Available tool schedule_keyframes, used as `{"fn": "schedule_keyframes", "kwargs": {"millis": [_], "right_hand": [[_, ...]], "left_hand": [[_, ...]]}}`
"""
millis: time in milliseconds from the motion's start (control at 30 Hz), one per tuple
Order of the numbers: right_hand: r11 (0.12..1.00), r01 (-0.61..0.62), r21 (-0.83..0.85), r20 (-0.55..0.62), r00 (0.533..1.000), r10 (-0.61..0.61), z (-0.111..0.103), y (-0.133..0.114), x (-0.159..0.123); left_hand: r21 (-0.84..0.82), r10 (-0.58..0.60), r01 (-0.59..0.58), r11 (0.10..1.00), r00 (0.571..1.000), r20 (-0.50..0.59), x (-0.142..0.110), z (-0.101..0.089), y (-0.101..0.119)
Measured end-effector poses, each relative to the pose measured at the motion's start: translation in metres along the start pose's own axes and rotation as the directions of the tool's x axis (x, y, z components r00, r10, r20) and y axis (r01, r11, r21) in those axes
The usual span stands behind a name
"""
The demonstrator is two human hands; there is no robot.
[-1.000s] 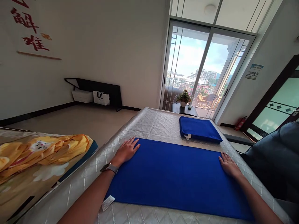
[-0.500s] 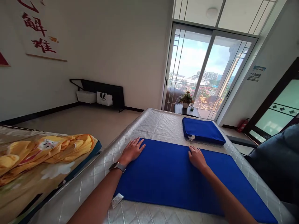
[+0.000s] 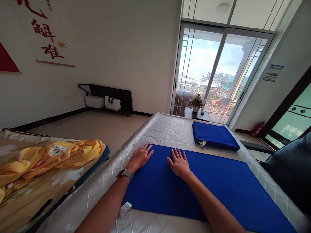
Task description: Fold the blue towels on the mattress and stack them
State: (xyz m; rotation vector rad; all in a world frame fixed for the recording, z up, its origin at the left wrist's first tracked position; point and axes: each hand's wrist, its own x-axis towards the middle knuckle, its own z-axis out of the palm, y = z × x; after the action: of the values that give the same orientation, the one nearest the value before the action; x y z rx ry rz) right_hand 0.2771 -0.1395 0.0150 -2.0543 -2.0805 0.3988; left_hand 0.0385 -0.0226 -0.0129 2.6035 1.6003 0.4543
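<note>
A flat blue cloth (image 3: 218, 181) lies spread across a silvery quilted mattress (image 3: 165, 129), with a white label (image 3: 125, 209) sticking out at its near left corner. My left hand (image 3: 141, 157) rests on the cloth's far left corner, fingers stretched out; a watch is on that wrist. Flat on the cloth near its far edge, to the right of the left hand, lies my right hand (image 3: 179, 162) with fingers spread. Neither hand grips anything. Beyond the cloth, a folded blue stack (image 3: 215, 135) with a white tag sits on the mattress.
At left is a second bed with a crumpled yellow cloth (image 3: 80, 153). A black bench (image 3: 121, 97) stands by the wall with a white bag (image 3: 112, 103). A potted plant (image 3: 196, 103) stands near the glass doors. A dark leather-like seat (image 3: 289, 161) is at right.
My right hand has slid left over the blue cloth, closer to my left hand, and its fingers have spread. My left hand stays on the corner. The view has shifted slightly.
</note>
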Motion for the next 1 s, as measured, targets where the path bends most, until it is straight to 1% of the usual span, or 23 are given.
{"fn": "schedule_keyframes", "kwargs": {"millis": [67,167,233,333,500,633,733,800,867,1000], "right_hand": [[0.999,-0.030,-0.022,-0.010,1.000,0.030,-0.003,0.017,-0.007],[0.994,-0.093,-0.062,-0.025,0.995,0.092,-0.011,0.049,-0.020],[0.986,-0.150,-0.078,-0.033,0.988,0.148,-0.018,0.074,-0.031],[0.964,-0.244,-0.103,-0.049,0.969,0.240,-0.028,0.119,-0.051],[0.900,-0.408,-0.151,-0.114,0.912,0.394,-0.041,0.207,-0.090],[0.838,-0.522,-0.159,-0.149,0.852,0.502,-0.051,0.281,-0.122],[0.792,-0.593,-0.147,-0.175,0.804,0.569,-0.057,0.328,-0.141],[0.766,-0.629,-0.131,-0.198,0.774,0.602,-0.058,0.350,-0.150],[0.754,-0.647,-0.113,-0.214,0.757,0.618,-0.058,0.363,-0.154],[0.762,-0.641,-0.091,-0.226,0.759,0.611,-0.057,0.368,-0.155]], "left_hand": [[-0.002,0.001,-0.001,1.000,1.000,0.000,0.001,0.001,-0.002],[-0.001,0.007,-0.007,1.000,1.000,0.015,0.003,0.001,-0.004],[-0.004,0.009,-0.009,1.000,1.000,0.028,0.004,0.000,-0.004],[-0.008,0.004,-0.004,1.000,0.999,0.036,0.005,-0.001,-0.004],[0.014,0.008,-0.009,1.000,0.999,0.044,0.006,-0.002,-0.005],[0.032,0.005,-0.007,0.999,0.998,0.062,0.008,0.000,-0.008],[0.041,0.012,-0.014,0.999,0.999,0.048,0.010,0.003,-0.012],[0.040,0.025,-0.026,0.999,0.999,0.036,0.011,0.006,-0.016],[0.040,0.029,-0.031,0.999,0.999,0.032,0.012,0.009,-0.018],[0.050,0.027,-0.029,0.998,0.999,0.038,0.014,0.012,-0.023]]}}
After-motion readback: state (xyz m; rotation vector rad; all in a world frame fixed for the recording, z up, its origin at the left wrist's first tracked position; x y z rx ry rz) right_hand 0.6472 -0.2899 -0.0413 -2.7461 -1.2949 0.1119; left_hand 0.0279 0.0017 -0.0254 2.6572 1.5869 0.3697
